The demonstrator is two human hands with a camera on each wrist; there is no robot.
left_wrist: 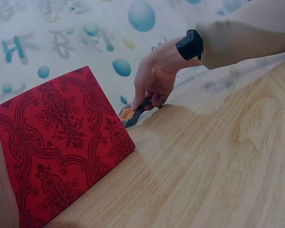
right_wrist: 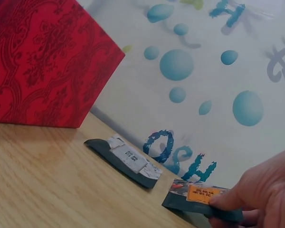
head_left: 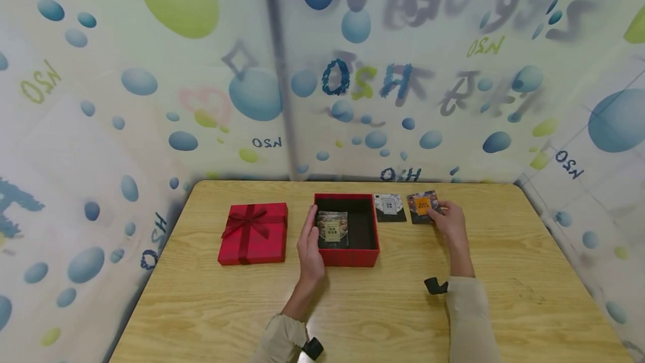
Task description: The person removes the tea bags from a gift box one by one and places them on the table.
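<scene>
While our right hand (head_left: 450, 223) pinched the orange-labelled packet (head_left: 420, 205) between thumb and fingers, our left hand (head_left: 309, 245) rested with straight fingers against the nine o'clock wall of the red box (head_left: 347, 258). We had the pinched packet at two o'clock from the box, our thumb on its face by the label and other fingers underneath; whether its edge touched the bench (head_left: 393, 307), we could not tell.

On its nine o'clock side, between it and the box, we saw a white-labelled packet (head_left: 389, 208) lying on the bench, slightly curled. Inside the box, towards nine o'clock, lay another packet with a pale yellow label (head_left: 333, 231).

Each of our wrists bore a black band (left_wrist: 190, 45), next to a beige sleeve (head_left: 471, 318). Farther out, at nine o'clock from the box and apart from it, sat the red lid (head_left: 267, 241) with its dark red bow (head_left: 248, 219). At twelve o'clock, beyond the bench, we faced a wall (head_left: 443, 178) printed with blue and green bubbles.
</scene>
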